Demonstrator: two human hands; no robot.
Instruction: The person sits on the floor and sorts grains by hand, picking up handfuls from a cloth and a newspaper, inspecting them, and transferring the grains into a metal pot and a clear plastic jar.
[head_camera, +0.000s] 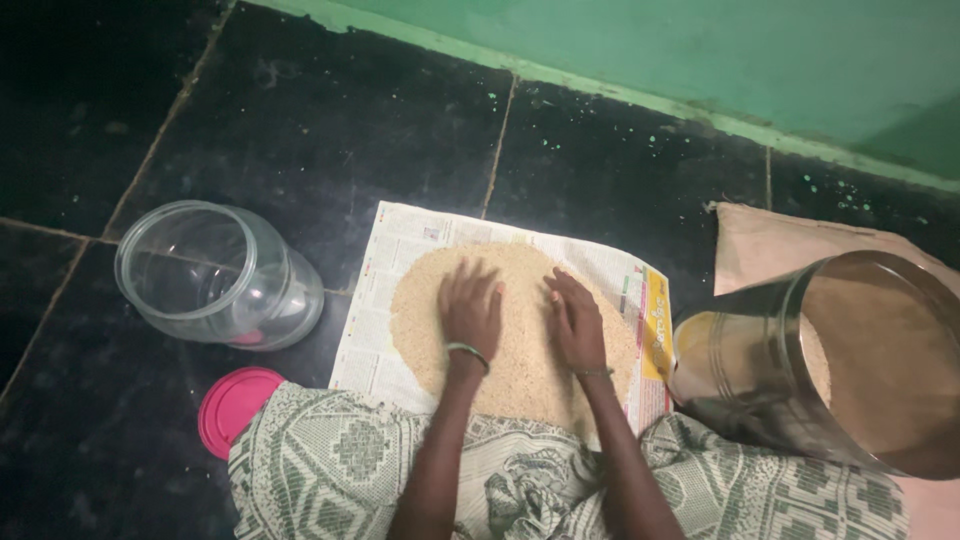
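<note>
The person sits on the dark tiled floor (300, 120) with a sheet of printed newspaper (385, 300) spread out in front of their knees, and on it lies a wide, flat, round heap of pale tan grain (520, 350). Both hands rest palm-down on that heap, side by side but not touching each other. The left hand (470, 312) lies flat with its fingers spread and pointing away from the body, its grip apart and closed on nothing; a thin green bangle (467, 351) circles the wrist. The right hand (576, 325) lies just beside it, fingers stretched out and angled slightly inward, likewise apart and pressed onto the grain rather than clamped on anything, with a thin bangle (594, 372) at its wrist too. Left of the newspaper, a clear round plastic jar (215, 275) lies tipped on its side with its mouth turned towards the camera, and its round pink lid (235, 408) lies flat on the floor nearer the person. On the right, a large shiny steel drum (760, 380) stands just beside the paper's edge, tilted in view, on a pale sack (780, 245). A green painted wall (700, 50) runs along the far edge of the floor, and green-and-white patterned cloth (340, 470) covers the person's lap.
</note>
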